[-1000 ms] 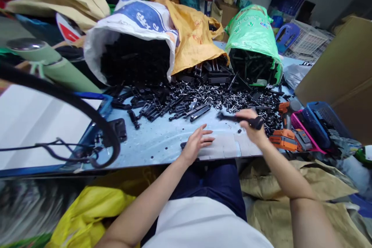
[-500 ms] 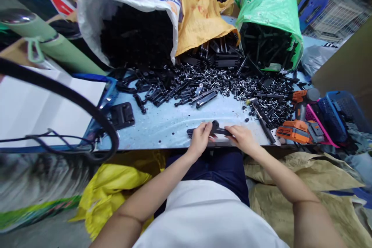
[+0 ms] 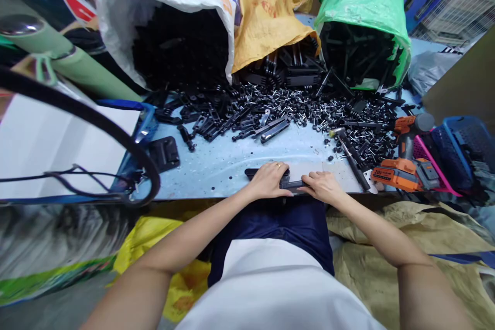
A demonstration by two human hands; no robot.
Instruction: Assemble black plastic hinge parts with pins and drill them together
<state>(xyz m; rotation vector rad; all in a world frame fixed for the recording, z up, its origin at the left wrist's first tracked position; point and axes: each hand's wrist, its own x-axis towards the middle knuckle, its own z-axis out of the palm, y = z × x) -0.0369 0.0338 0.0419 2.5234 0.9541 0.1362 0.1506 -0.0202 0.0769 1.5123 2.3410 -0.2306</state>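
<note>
At the near edge of the pale blue table [image 3: 216,162] lies a long black plastic part [image 3: 294,183], with both my hands on it. My left hand [image 3: 270,180] lies over its left half with fingers curled down onto it; a ring shows on one finger. The part's right end is under my right hand [image 3: 323,186], whose fingers are closed round it. A black hammer [image 3: 350,154] lies on the table just right of my hands. Behind them spreads a heap of small black parts and screws [image 3: 294,111].
Three open sacks of black parts lie at the back: white [image 3: 166,20], yellow [image 3: 266,10], green [image 3: 363,5]. An orange drill [image 3: 402,172] and a blue basket [image 3: 460,147] are at right. A black hinge plate [image 3: 164,153] and a thick black cable [image 3: 96,124] are at left.
My right hand put down the black hammer at the right and came to the table edge. Both hands closed on the long black part and now press it flat.
</note>
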